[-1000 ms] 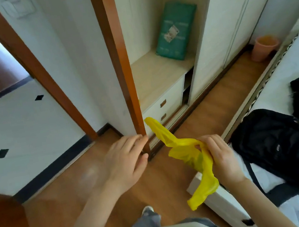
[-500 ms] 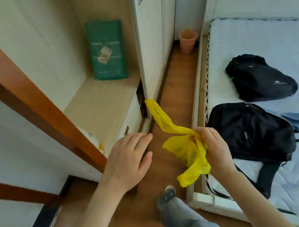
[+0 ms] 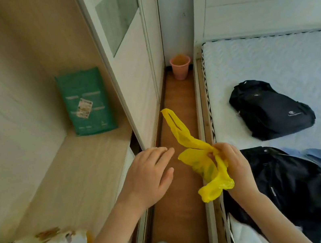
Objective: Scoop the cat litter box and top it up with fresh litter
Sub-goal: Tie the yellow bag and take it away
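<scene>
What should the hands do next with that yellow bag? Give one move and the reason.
Probably bring the left hand across to take the bag's free handle loop and pull the yellow bag open. It is bunched up in the right hand, whose fingers pinch it, one loop sticking up loose. The left hand holds nothing and hovers open just beside it. No litter box is in view yet.

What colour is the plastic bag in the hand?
Bright yellow. The right hand grips the plastic bag, seen in the head view.

Bag (image 3: 87, 102) on shelf (image 3: 90, 165), perhaps against wall.
</scene>
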### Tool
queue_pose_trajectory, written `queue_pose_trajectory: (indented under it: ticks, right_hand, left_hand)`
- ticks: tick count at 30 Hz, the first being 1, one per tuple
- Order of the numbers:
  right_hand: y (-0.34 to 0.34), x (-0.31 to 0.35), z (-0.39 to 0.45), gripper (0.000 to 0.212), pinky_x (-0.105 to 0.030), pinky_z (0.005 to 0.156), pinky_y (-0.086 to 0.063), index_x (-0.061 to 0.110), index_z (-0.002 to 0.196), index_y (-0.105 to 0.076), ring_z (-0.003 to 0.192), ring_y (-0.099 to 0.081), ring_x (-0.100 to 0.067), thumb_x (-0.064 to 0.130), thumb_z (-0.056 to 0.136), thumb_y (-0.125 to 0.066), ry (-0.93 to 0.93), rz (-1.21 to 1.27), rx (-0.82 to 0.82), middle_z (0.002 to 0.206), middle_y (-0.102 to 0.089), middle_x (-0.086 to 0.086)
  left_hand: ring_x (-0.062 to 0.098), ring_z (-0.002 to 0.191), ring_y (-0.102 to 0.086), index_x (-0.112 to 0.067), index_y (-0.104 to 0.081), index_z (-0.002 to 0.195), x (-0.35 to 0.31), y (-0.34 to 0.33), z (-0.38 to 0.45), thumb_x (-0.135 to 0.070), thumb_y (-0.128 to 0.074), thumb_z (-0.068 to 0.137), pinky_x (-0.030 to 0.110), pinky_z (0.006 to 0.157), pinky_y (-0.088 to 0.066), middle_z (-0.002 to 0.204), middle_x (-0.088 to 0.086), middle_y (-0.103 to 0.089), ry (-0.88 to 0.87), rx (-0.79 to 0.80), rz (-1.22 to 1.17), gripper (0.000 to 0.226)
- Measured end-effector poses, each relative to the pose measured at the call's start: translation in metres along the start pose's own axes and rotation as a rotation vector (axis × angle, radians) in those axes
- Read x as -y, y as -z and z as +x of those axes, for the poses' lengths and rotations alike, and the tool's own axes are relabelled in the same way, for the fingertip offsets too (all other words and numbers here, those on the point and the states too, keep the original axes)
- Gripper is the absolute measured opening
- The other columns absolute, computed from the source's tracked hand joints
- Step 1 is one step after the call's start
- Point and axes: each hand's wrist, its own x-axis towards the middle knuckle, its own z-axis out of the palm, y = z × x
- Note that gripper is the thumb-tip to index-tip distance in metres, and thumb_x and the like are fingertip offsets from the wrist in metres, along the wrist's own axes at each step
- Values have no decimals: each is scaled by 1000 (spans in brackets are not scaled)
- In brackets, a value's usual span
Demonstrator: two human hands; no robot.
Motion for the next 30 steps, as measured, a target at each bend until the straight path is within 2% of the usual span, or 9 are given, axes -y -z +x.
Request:
queue_pose_trajectory:
  ticks: [4,10,13,18,21,23,26,28,30]
  right_hand:
    - [-9,-28,57,39,-45,76,-54,18,109,-58,93,-58,-19,40,77,-58,-128,53,-8,100,-58,6]
    - [-38,-88,150,31,-40,76,-53,29,107,-54,92,-59,-17,33,77,-61,-180,25,7,99,-60,7]
    - [-51,-113,211,30,-29,73,-48,24,104,-57,91,-58,-10,37,76,-55,-187,30,-15,96,-59,8]
    - [-63,-141,316,25,-12,71,-45,30,102,-56,91,-55,1,40,79,-52,-194,1,-62,93,-55,20]
    - [-69,-164,375,27,-10,73,-45,29,104,-55,91,-57,-1,42,80,-53,-232,36,-84,94,-57,13]
    - [-73,-185,415,26,-8,77,-45,26,109,-56,93,-59,-7,29,83,-60,-259,52,-87,100,-60,3]
    - [-78,-218,472,46,-8,80,-43,12,113,-60,97,-59,-17,-14,75,-64,-324,45,-33,110,-60,-5]
    - [-81,-243,509,53,-18,83,-47,12,115,-60,100,-59,-20,-19,73,-62,-339,48,-3,112,-60,-5]
    - [-83,-267,547,46,-30,84,-50,23,110,-59,99,-59,-22,-3,73,-63,-316,79,10,108,-60,-2]
  left_hand:
    - [18,113,-56,-15,-57,130,29,-16,66,-35,-44,92,33,93,-47,121,2,-61,-47,-2,-25,45]
    - [20,123,-51,-18,-52,135,92,-60,173,-38,-43,93,39,102,-44,131,2,-57,-99,30,-18,48]
    - [21,130,-45,-20,-48,139,130,-76,237,-38,-44,93,40,107,-39,136,2,-54,-138,30,-2,50]
    - [20,130,-45,-22,-49,139,181,-71,344,-40,-41,93,35,110,-35,137,0,-54,-152,2,-5,49]
    - [20,128,-47,-21,-51,137,205,-71,404,-39,-42,93,35,108,-35,134,1,-56,-161,-1,-8,48]
    - [20,128,-47,-22,-50,137,221,-80,446,-38,-42,93,34,108,-34,135,0,-55,-148,19,-14,48]
    - [19,128,-47,-22,-50,137,241,-101,504,-39,-40,93,35,107,-36,135,-1,-55,-124,33,-17,48]
    - [19,127,-48,-23,-50,137,254,-117,542,-40,-40,93,35,107,-37,135,-1,-55,-101,45,-9,48]
    - [19,126,-49,-22,-51,136,266,-131,583,-40,-40,93,36,106,-39,134,-1,-55,-78,47,4,48]
